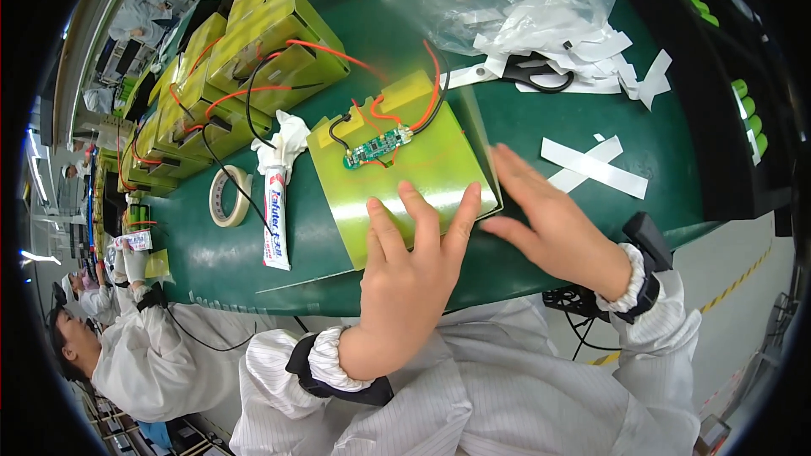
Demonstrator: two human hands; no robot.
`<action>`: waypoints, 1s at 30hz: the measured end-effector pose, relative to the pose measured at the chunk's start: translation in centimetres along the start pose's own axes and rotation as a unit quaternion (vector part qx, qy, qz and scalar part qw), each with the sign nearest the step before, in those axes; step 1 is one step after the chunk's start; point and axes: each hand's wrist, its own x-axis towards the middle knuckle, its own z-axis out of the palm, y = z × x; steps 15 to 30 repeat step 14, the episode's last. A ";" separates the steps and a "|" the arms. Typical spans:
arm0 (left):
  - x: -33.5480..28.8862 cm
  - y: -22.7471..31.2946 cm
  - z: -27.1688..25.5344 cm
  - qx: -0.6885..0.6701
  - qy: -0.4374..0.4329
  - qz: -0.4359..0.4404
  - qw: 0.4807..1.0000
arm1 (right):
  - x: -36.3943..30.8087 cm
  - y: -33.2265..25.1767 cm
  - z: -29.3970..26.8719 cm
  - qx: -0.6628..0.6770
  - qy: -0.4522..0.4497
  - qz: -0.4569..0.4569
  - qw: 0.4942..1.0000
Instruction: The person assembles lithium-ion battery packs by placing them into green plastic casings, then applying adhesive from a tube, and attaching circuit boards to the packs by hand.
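A battery pack covered in glossy yellow-green sheet [405, 169] lies on the green table in front of me. On its top sits a small green circuit board [377, 149], with red and black wires running from it. My left hand [414, 262] rests flat on the near part of the pack, its fingers spread. At the pack's right side is my right hand [553, 224], fingers stretched out and thumb apart, with the fingertips by the edge of a sheet [475, 122] that stands along that side. Neither hand is wrapped round anything.
Several similar packs [262, 42] with loose wires stand at the left. A glue tube [275, 219] and a tape roll [230, 196] lie nearer. Black-handled scissors [536, 73], white strips [596, 169] and a clear plastic bag [507, 0] are at the right. A co-worker [160, 355] sits at the left.
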 end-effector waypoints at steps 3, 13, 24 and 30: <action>0.2 -0.1 0.1 -0.009 0.011 0.011 1.000 | 0.6 0.8 0.9 0.043 -0.004 -0.026 0.999; 0.9 -1.2 -0.1 -0.187 -0.032 0.055 0.980 | 1.2 1.0 1.0 -0.014 0.005 -0.077 0.997; 0.8 -1.2 0.0 -0.200 -0.038 0.053 0.978 | 1.6 1.1 1.0 -0.015 0.003 -0.083 0.996; 0.8 -1.2 0.0 -0.200 -0.038 0.053 0.978 | 1.6 1.1 1.0 -0.015 0.003 -0.083 0.996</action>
